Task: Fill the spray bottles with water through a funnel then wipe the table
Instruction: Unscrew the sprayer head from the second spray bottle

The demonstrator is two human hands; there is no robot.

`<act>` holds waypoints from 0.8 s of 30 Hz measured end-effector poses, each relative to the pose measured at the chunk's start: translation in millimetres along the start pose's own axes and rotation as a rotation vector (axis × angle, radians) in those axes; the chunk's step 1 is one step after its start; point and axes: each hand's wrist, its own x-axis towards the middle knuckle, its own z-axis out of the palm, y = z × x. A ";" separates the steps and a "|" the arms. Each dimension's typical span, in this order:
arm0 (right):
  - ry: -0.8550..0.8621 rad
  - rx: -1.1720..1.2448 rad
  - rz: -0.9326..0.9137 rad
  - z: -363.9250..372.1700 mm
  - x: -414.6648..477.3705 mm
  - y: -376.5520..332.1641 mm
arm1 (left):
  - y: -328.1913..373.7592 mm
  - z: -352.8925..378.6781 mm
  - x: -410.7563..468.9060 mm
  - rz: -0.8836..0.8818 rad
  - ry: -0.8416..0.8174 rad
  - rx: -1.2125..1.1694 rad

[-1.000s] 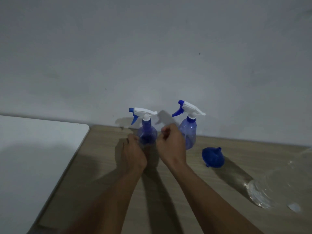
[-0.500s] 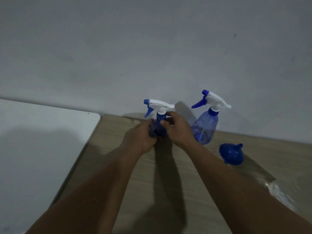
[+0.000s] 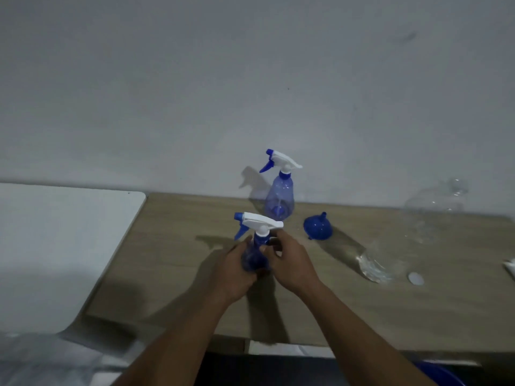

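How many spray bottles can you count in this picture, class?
2. One spray bottle is held between the left hand and right hand over the table. The other spray bottle stands by the wall, left of the funnel. None appears hidden.

Two upright blue spray bottles point(image 3: 255, 256) point(image 3: 279, 200), upturned funnel point(image 3: 317, 226) beside.

Left hand point(image 3: 237, 270) and right hand point(image 3: 291, 264) are covering the near spray bottle's point(image 3: 255, 256) base; white item point(image 3: 510, 266) is running off the right edge.
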 end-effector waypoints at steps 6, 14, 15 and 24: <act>0.044 0.029 0.057 -43.2 -74.9 40.4 | 37.7 51.8 -47.6 0.025 -0.087 0.080; 0.036 0.065 0.031 -58.4 -92.2 60.9 | 45.1 81.4 -55.7 0.018 -0.161 0.135; 0.040 0.057 0.003 -57.8 -89.1 60.3 | 44.0 82.0 -54.1 0.009 -0.165 0.120; 0.153 -0.058 -0.094 -40.9 -77.3 66.0 | 22.2 90.2 -45.5 0.018 -0.156 0.034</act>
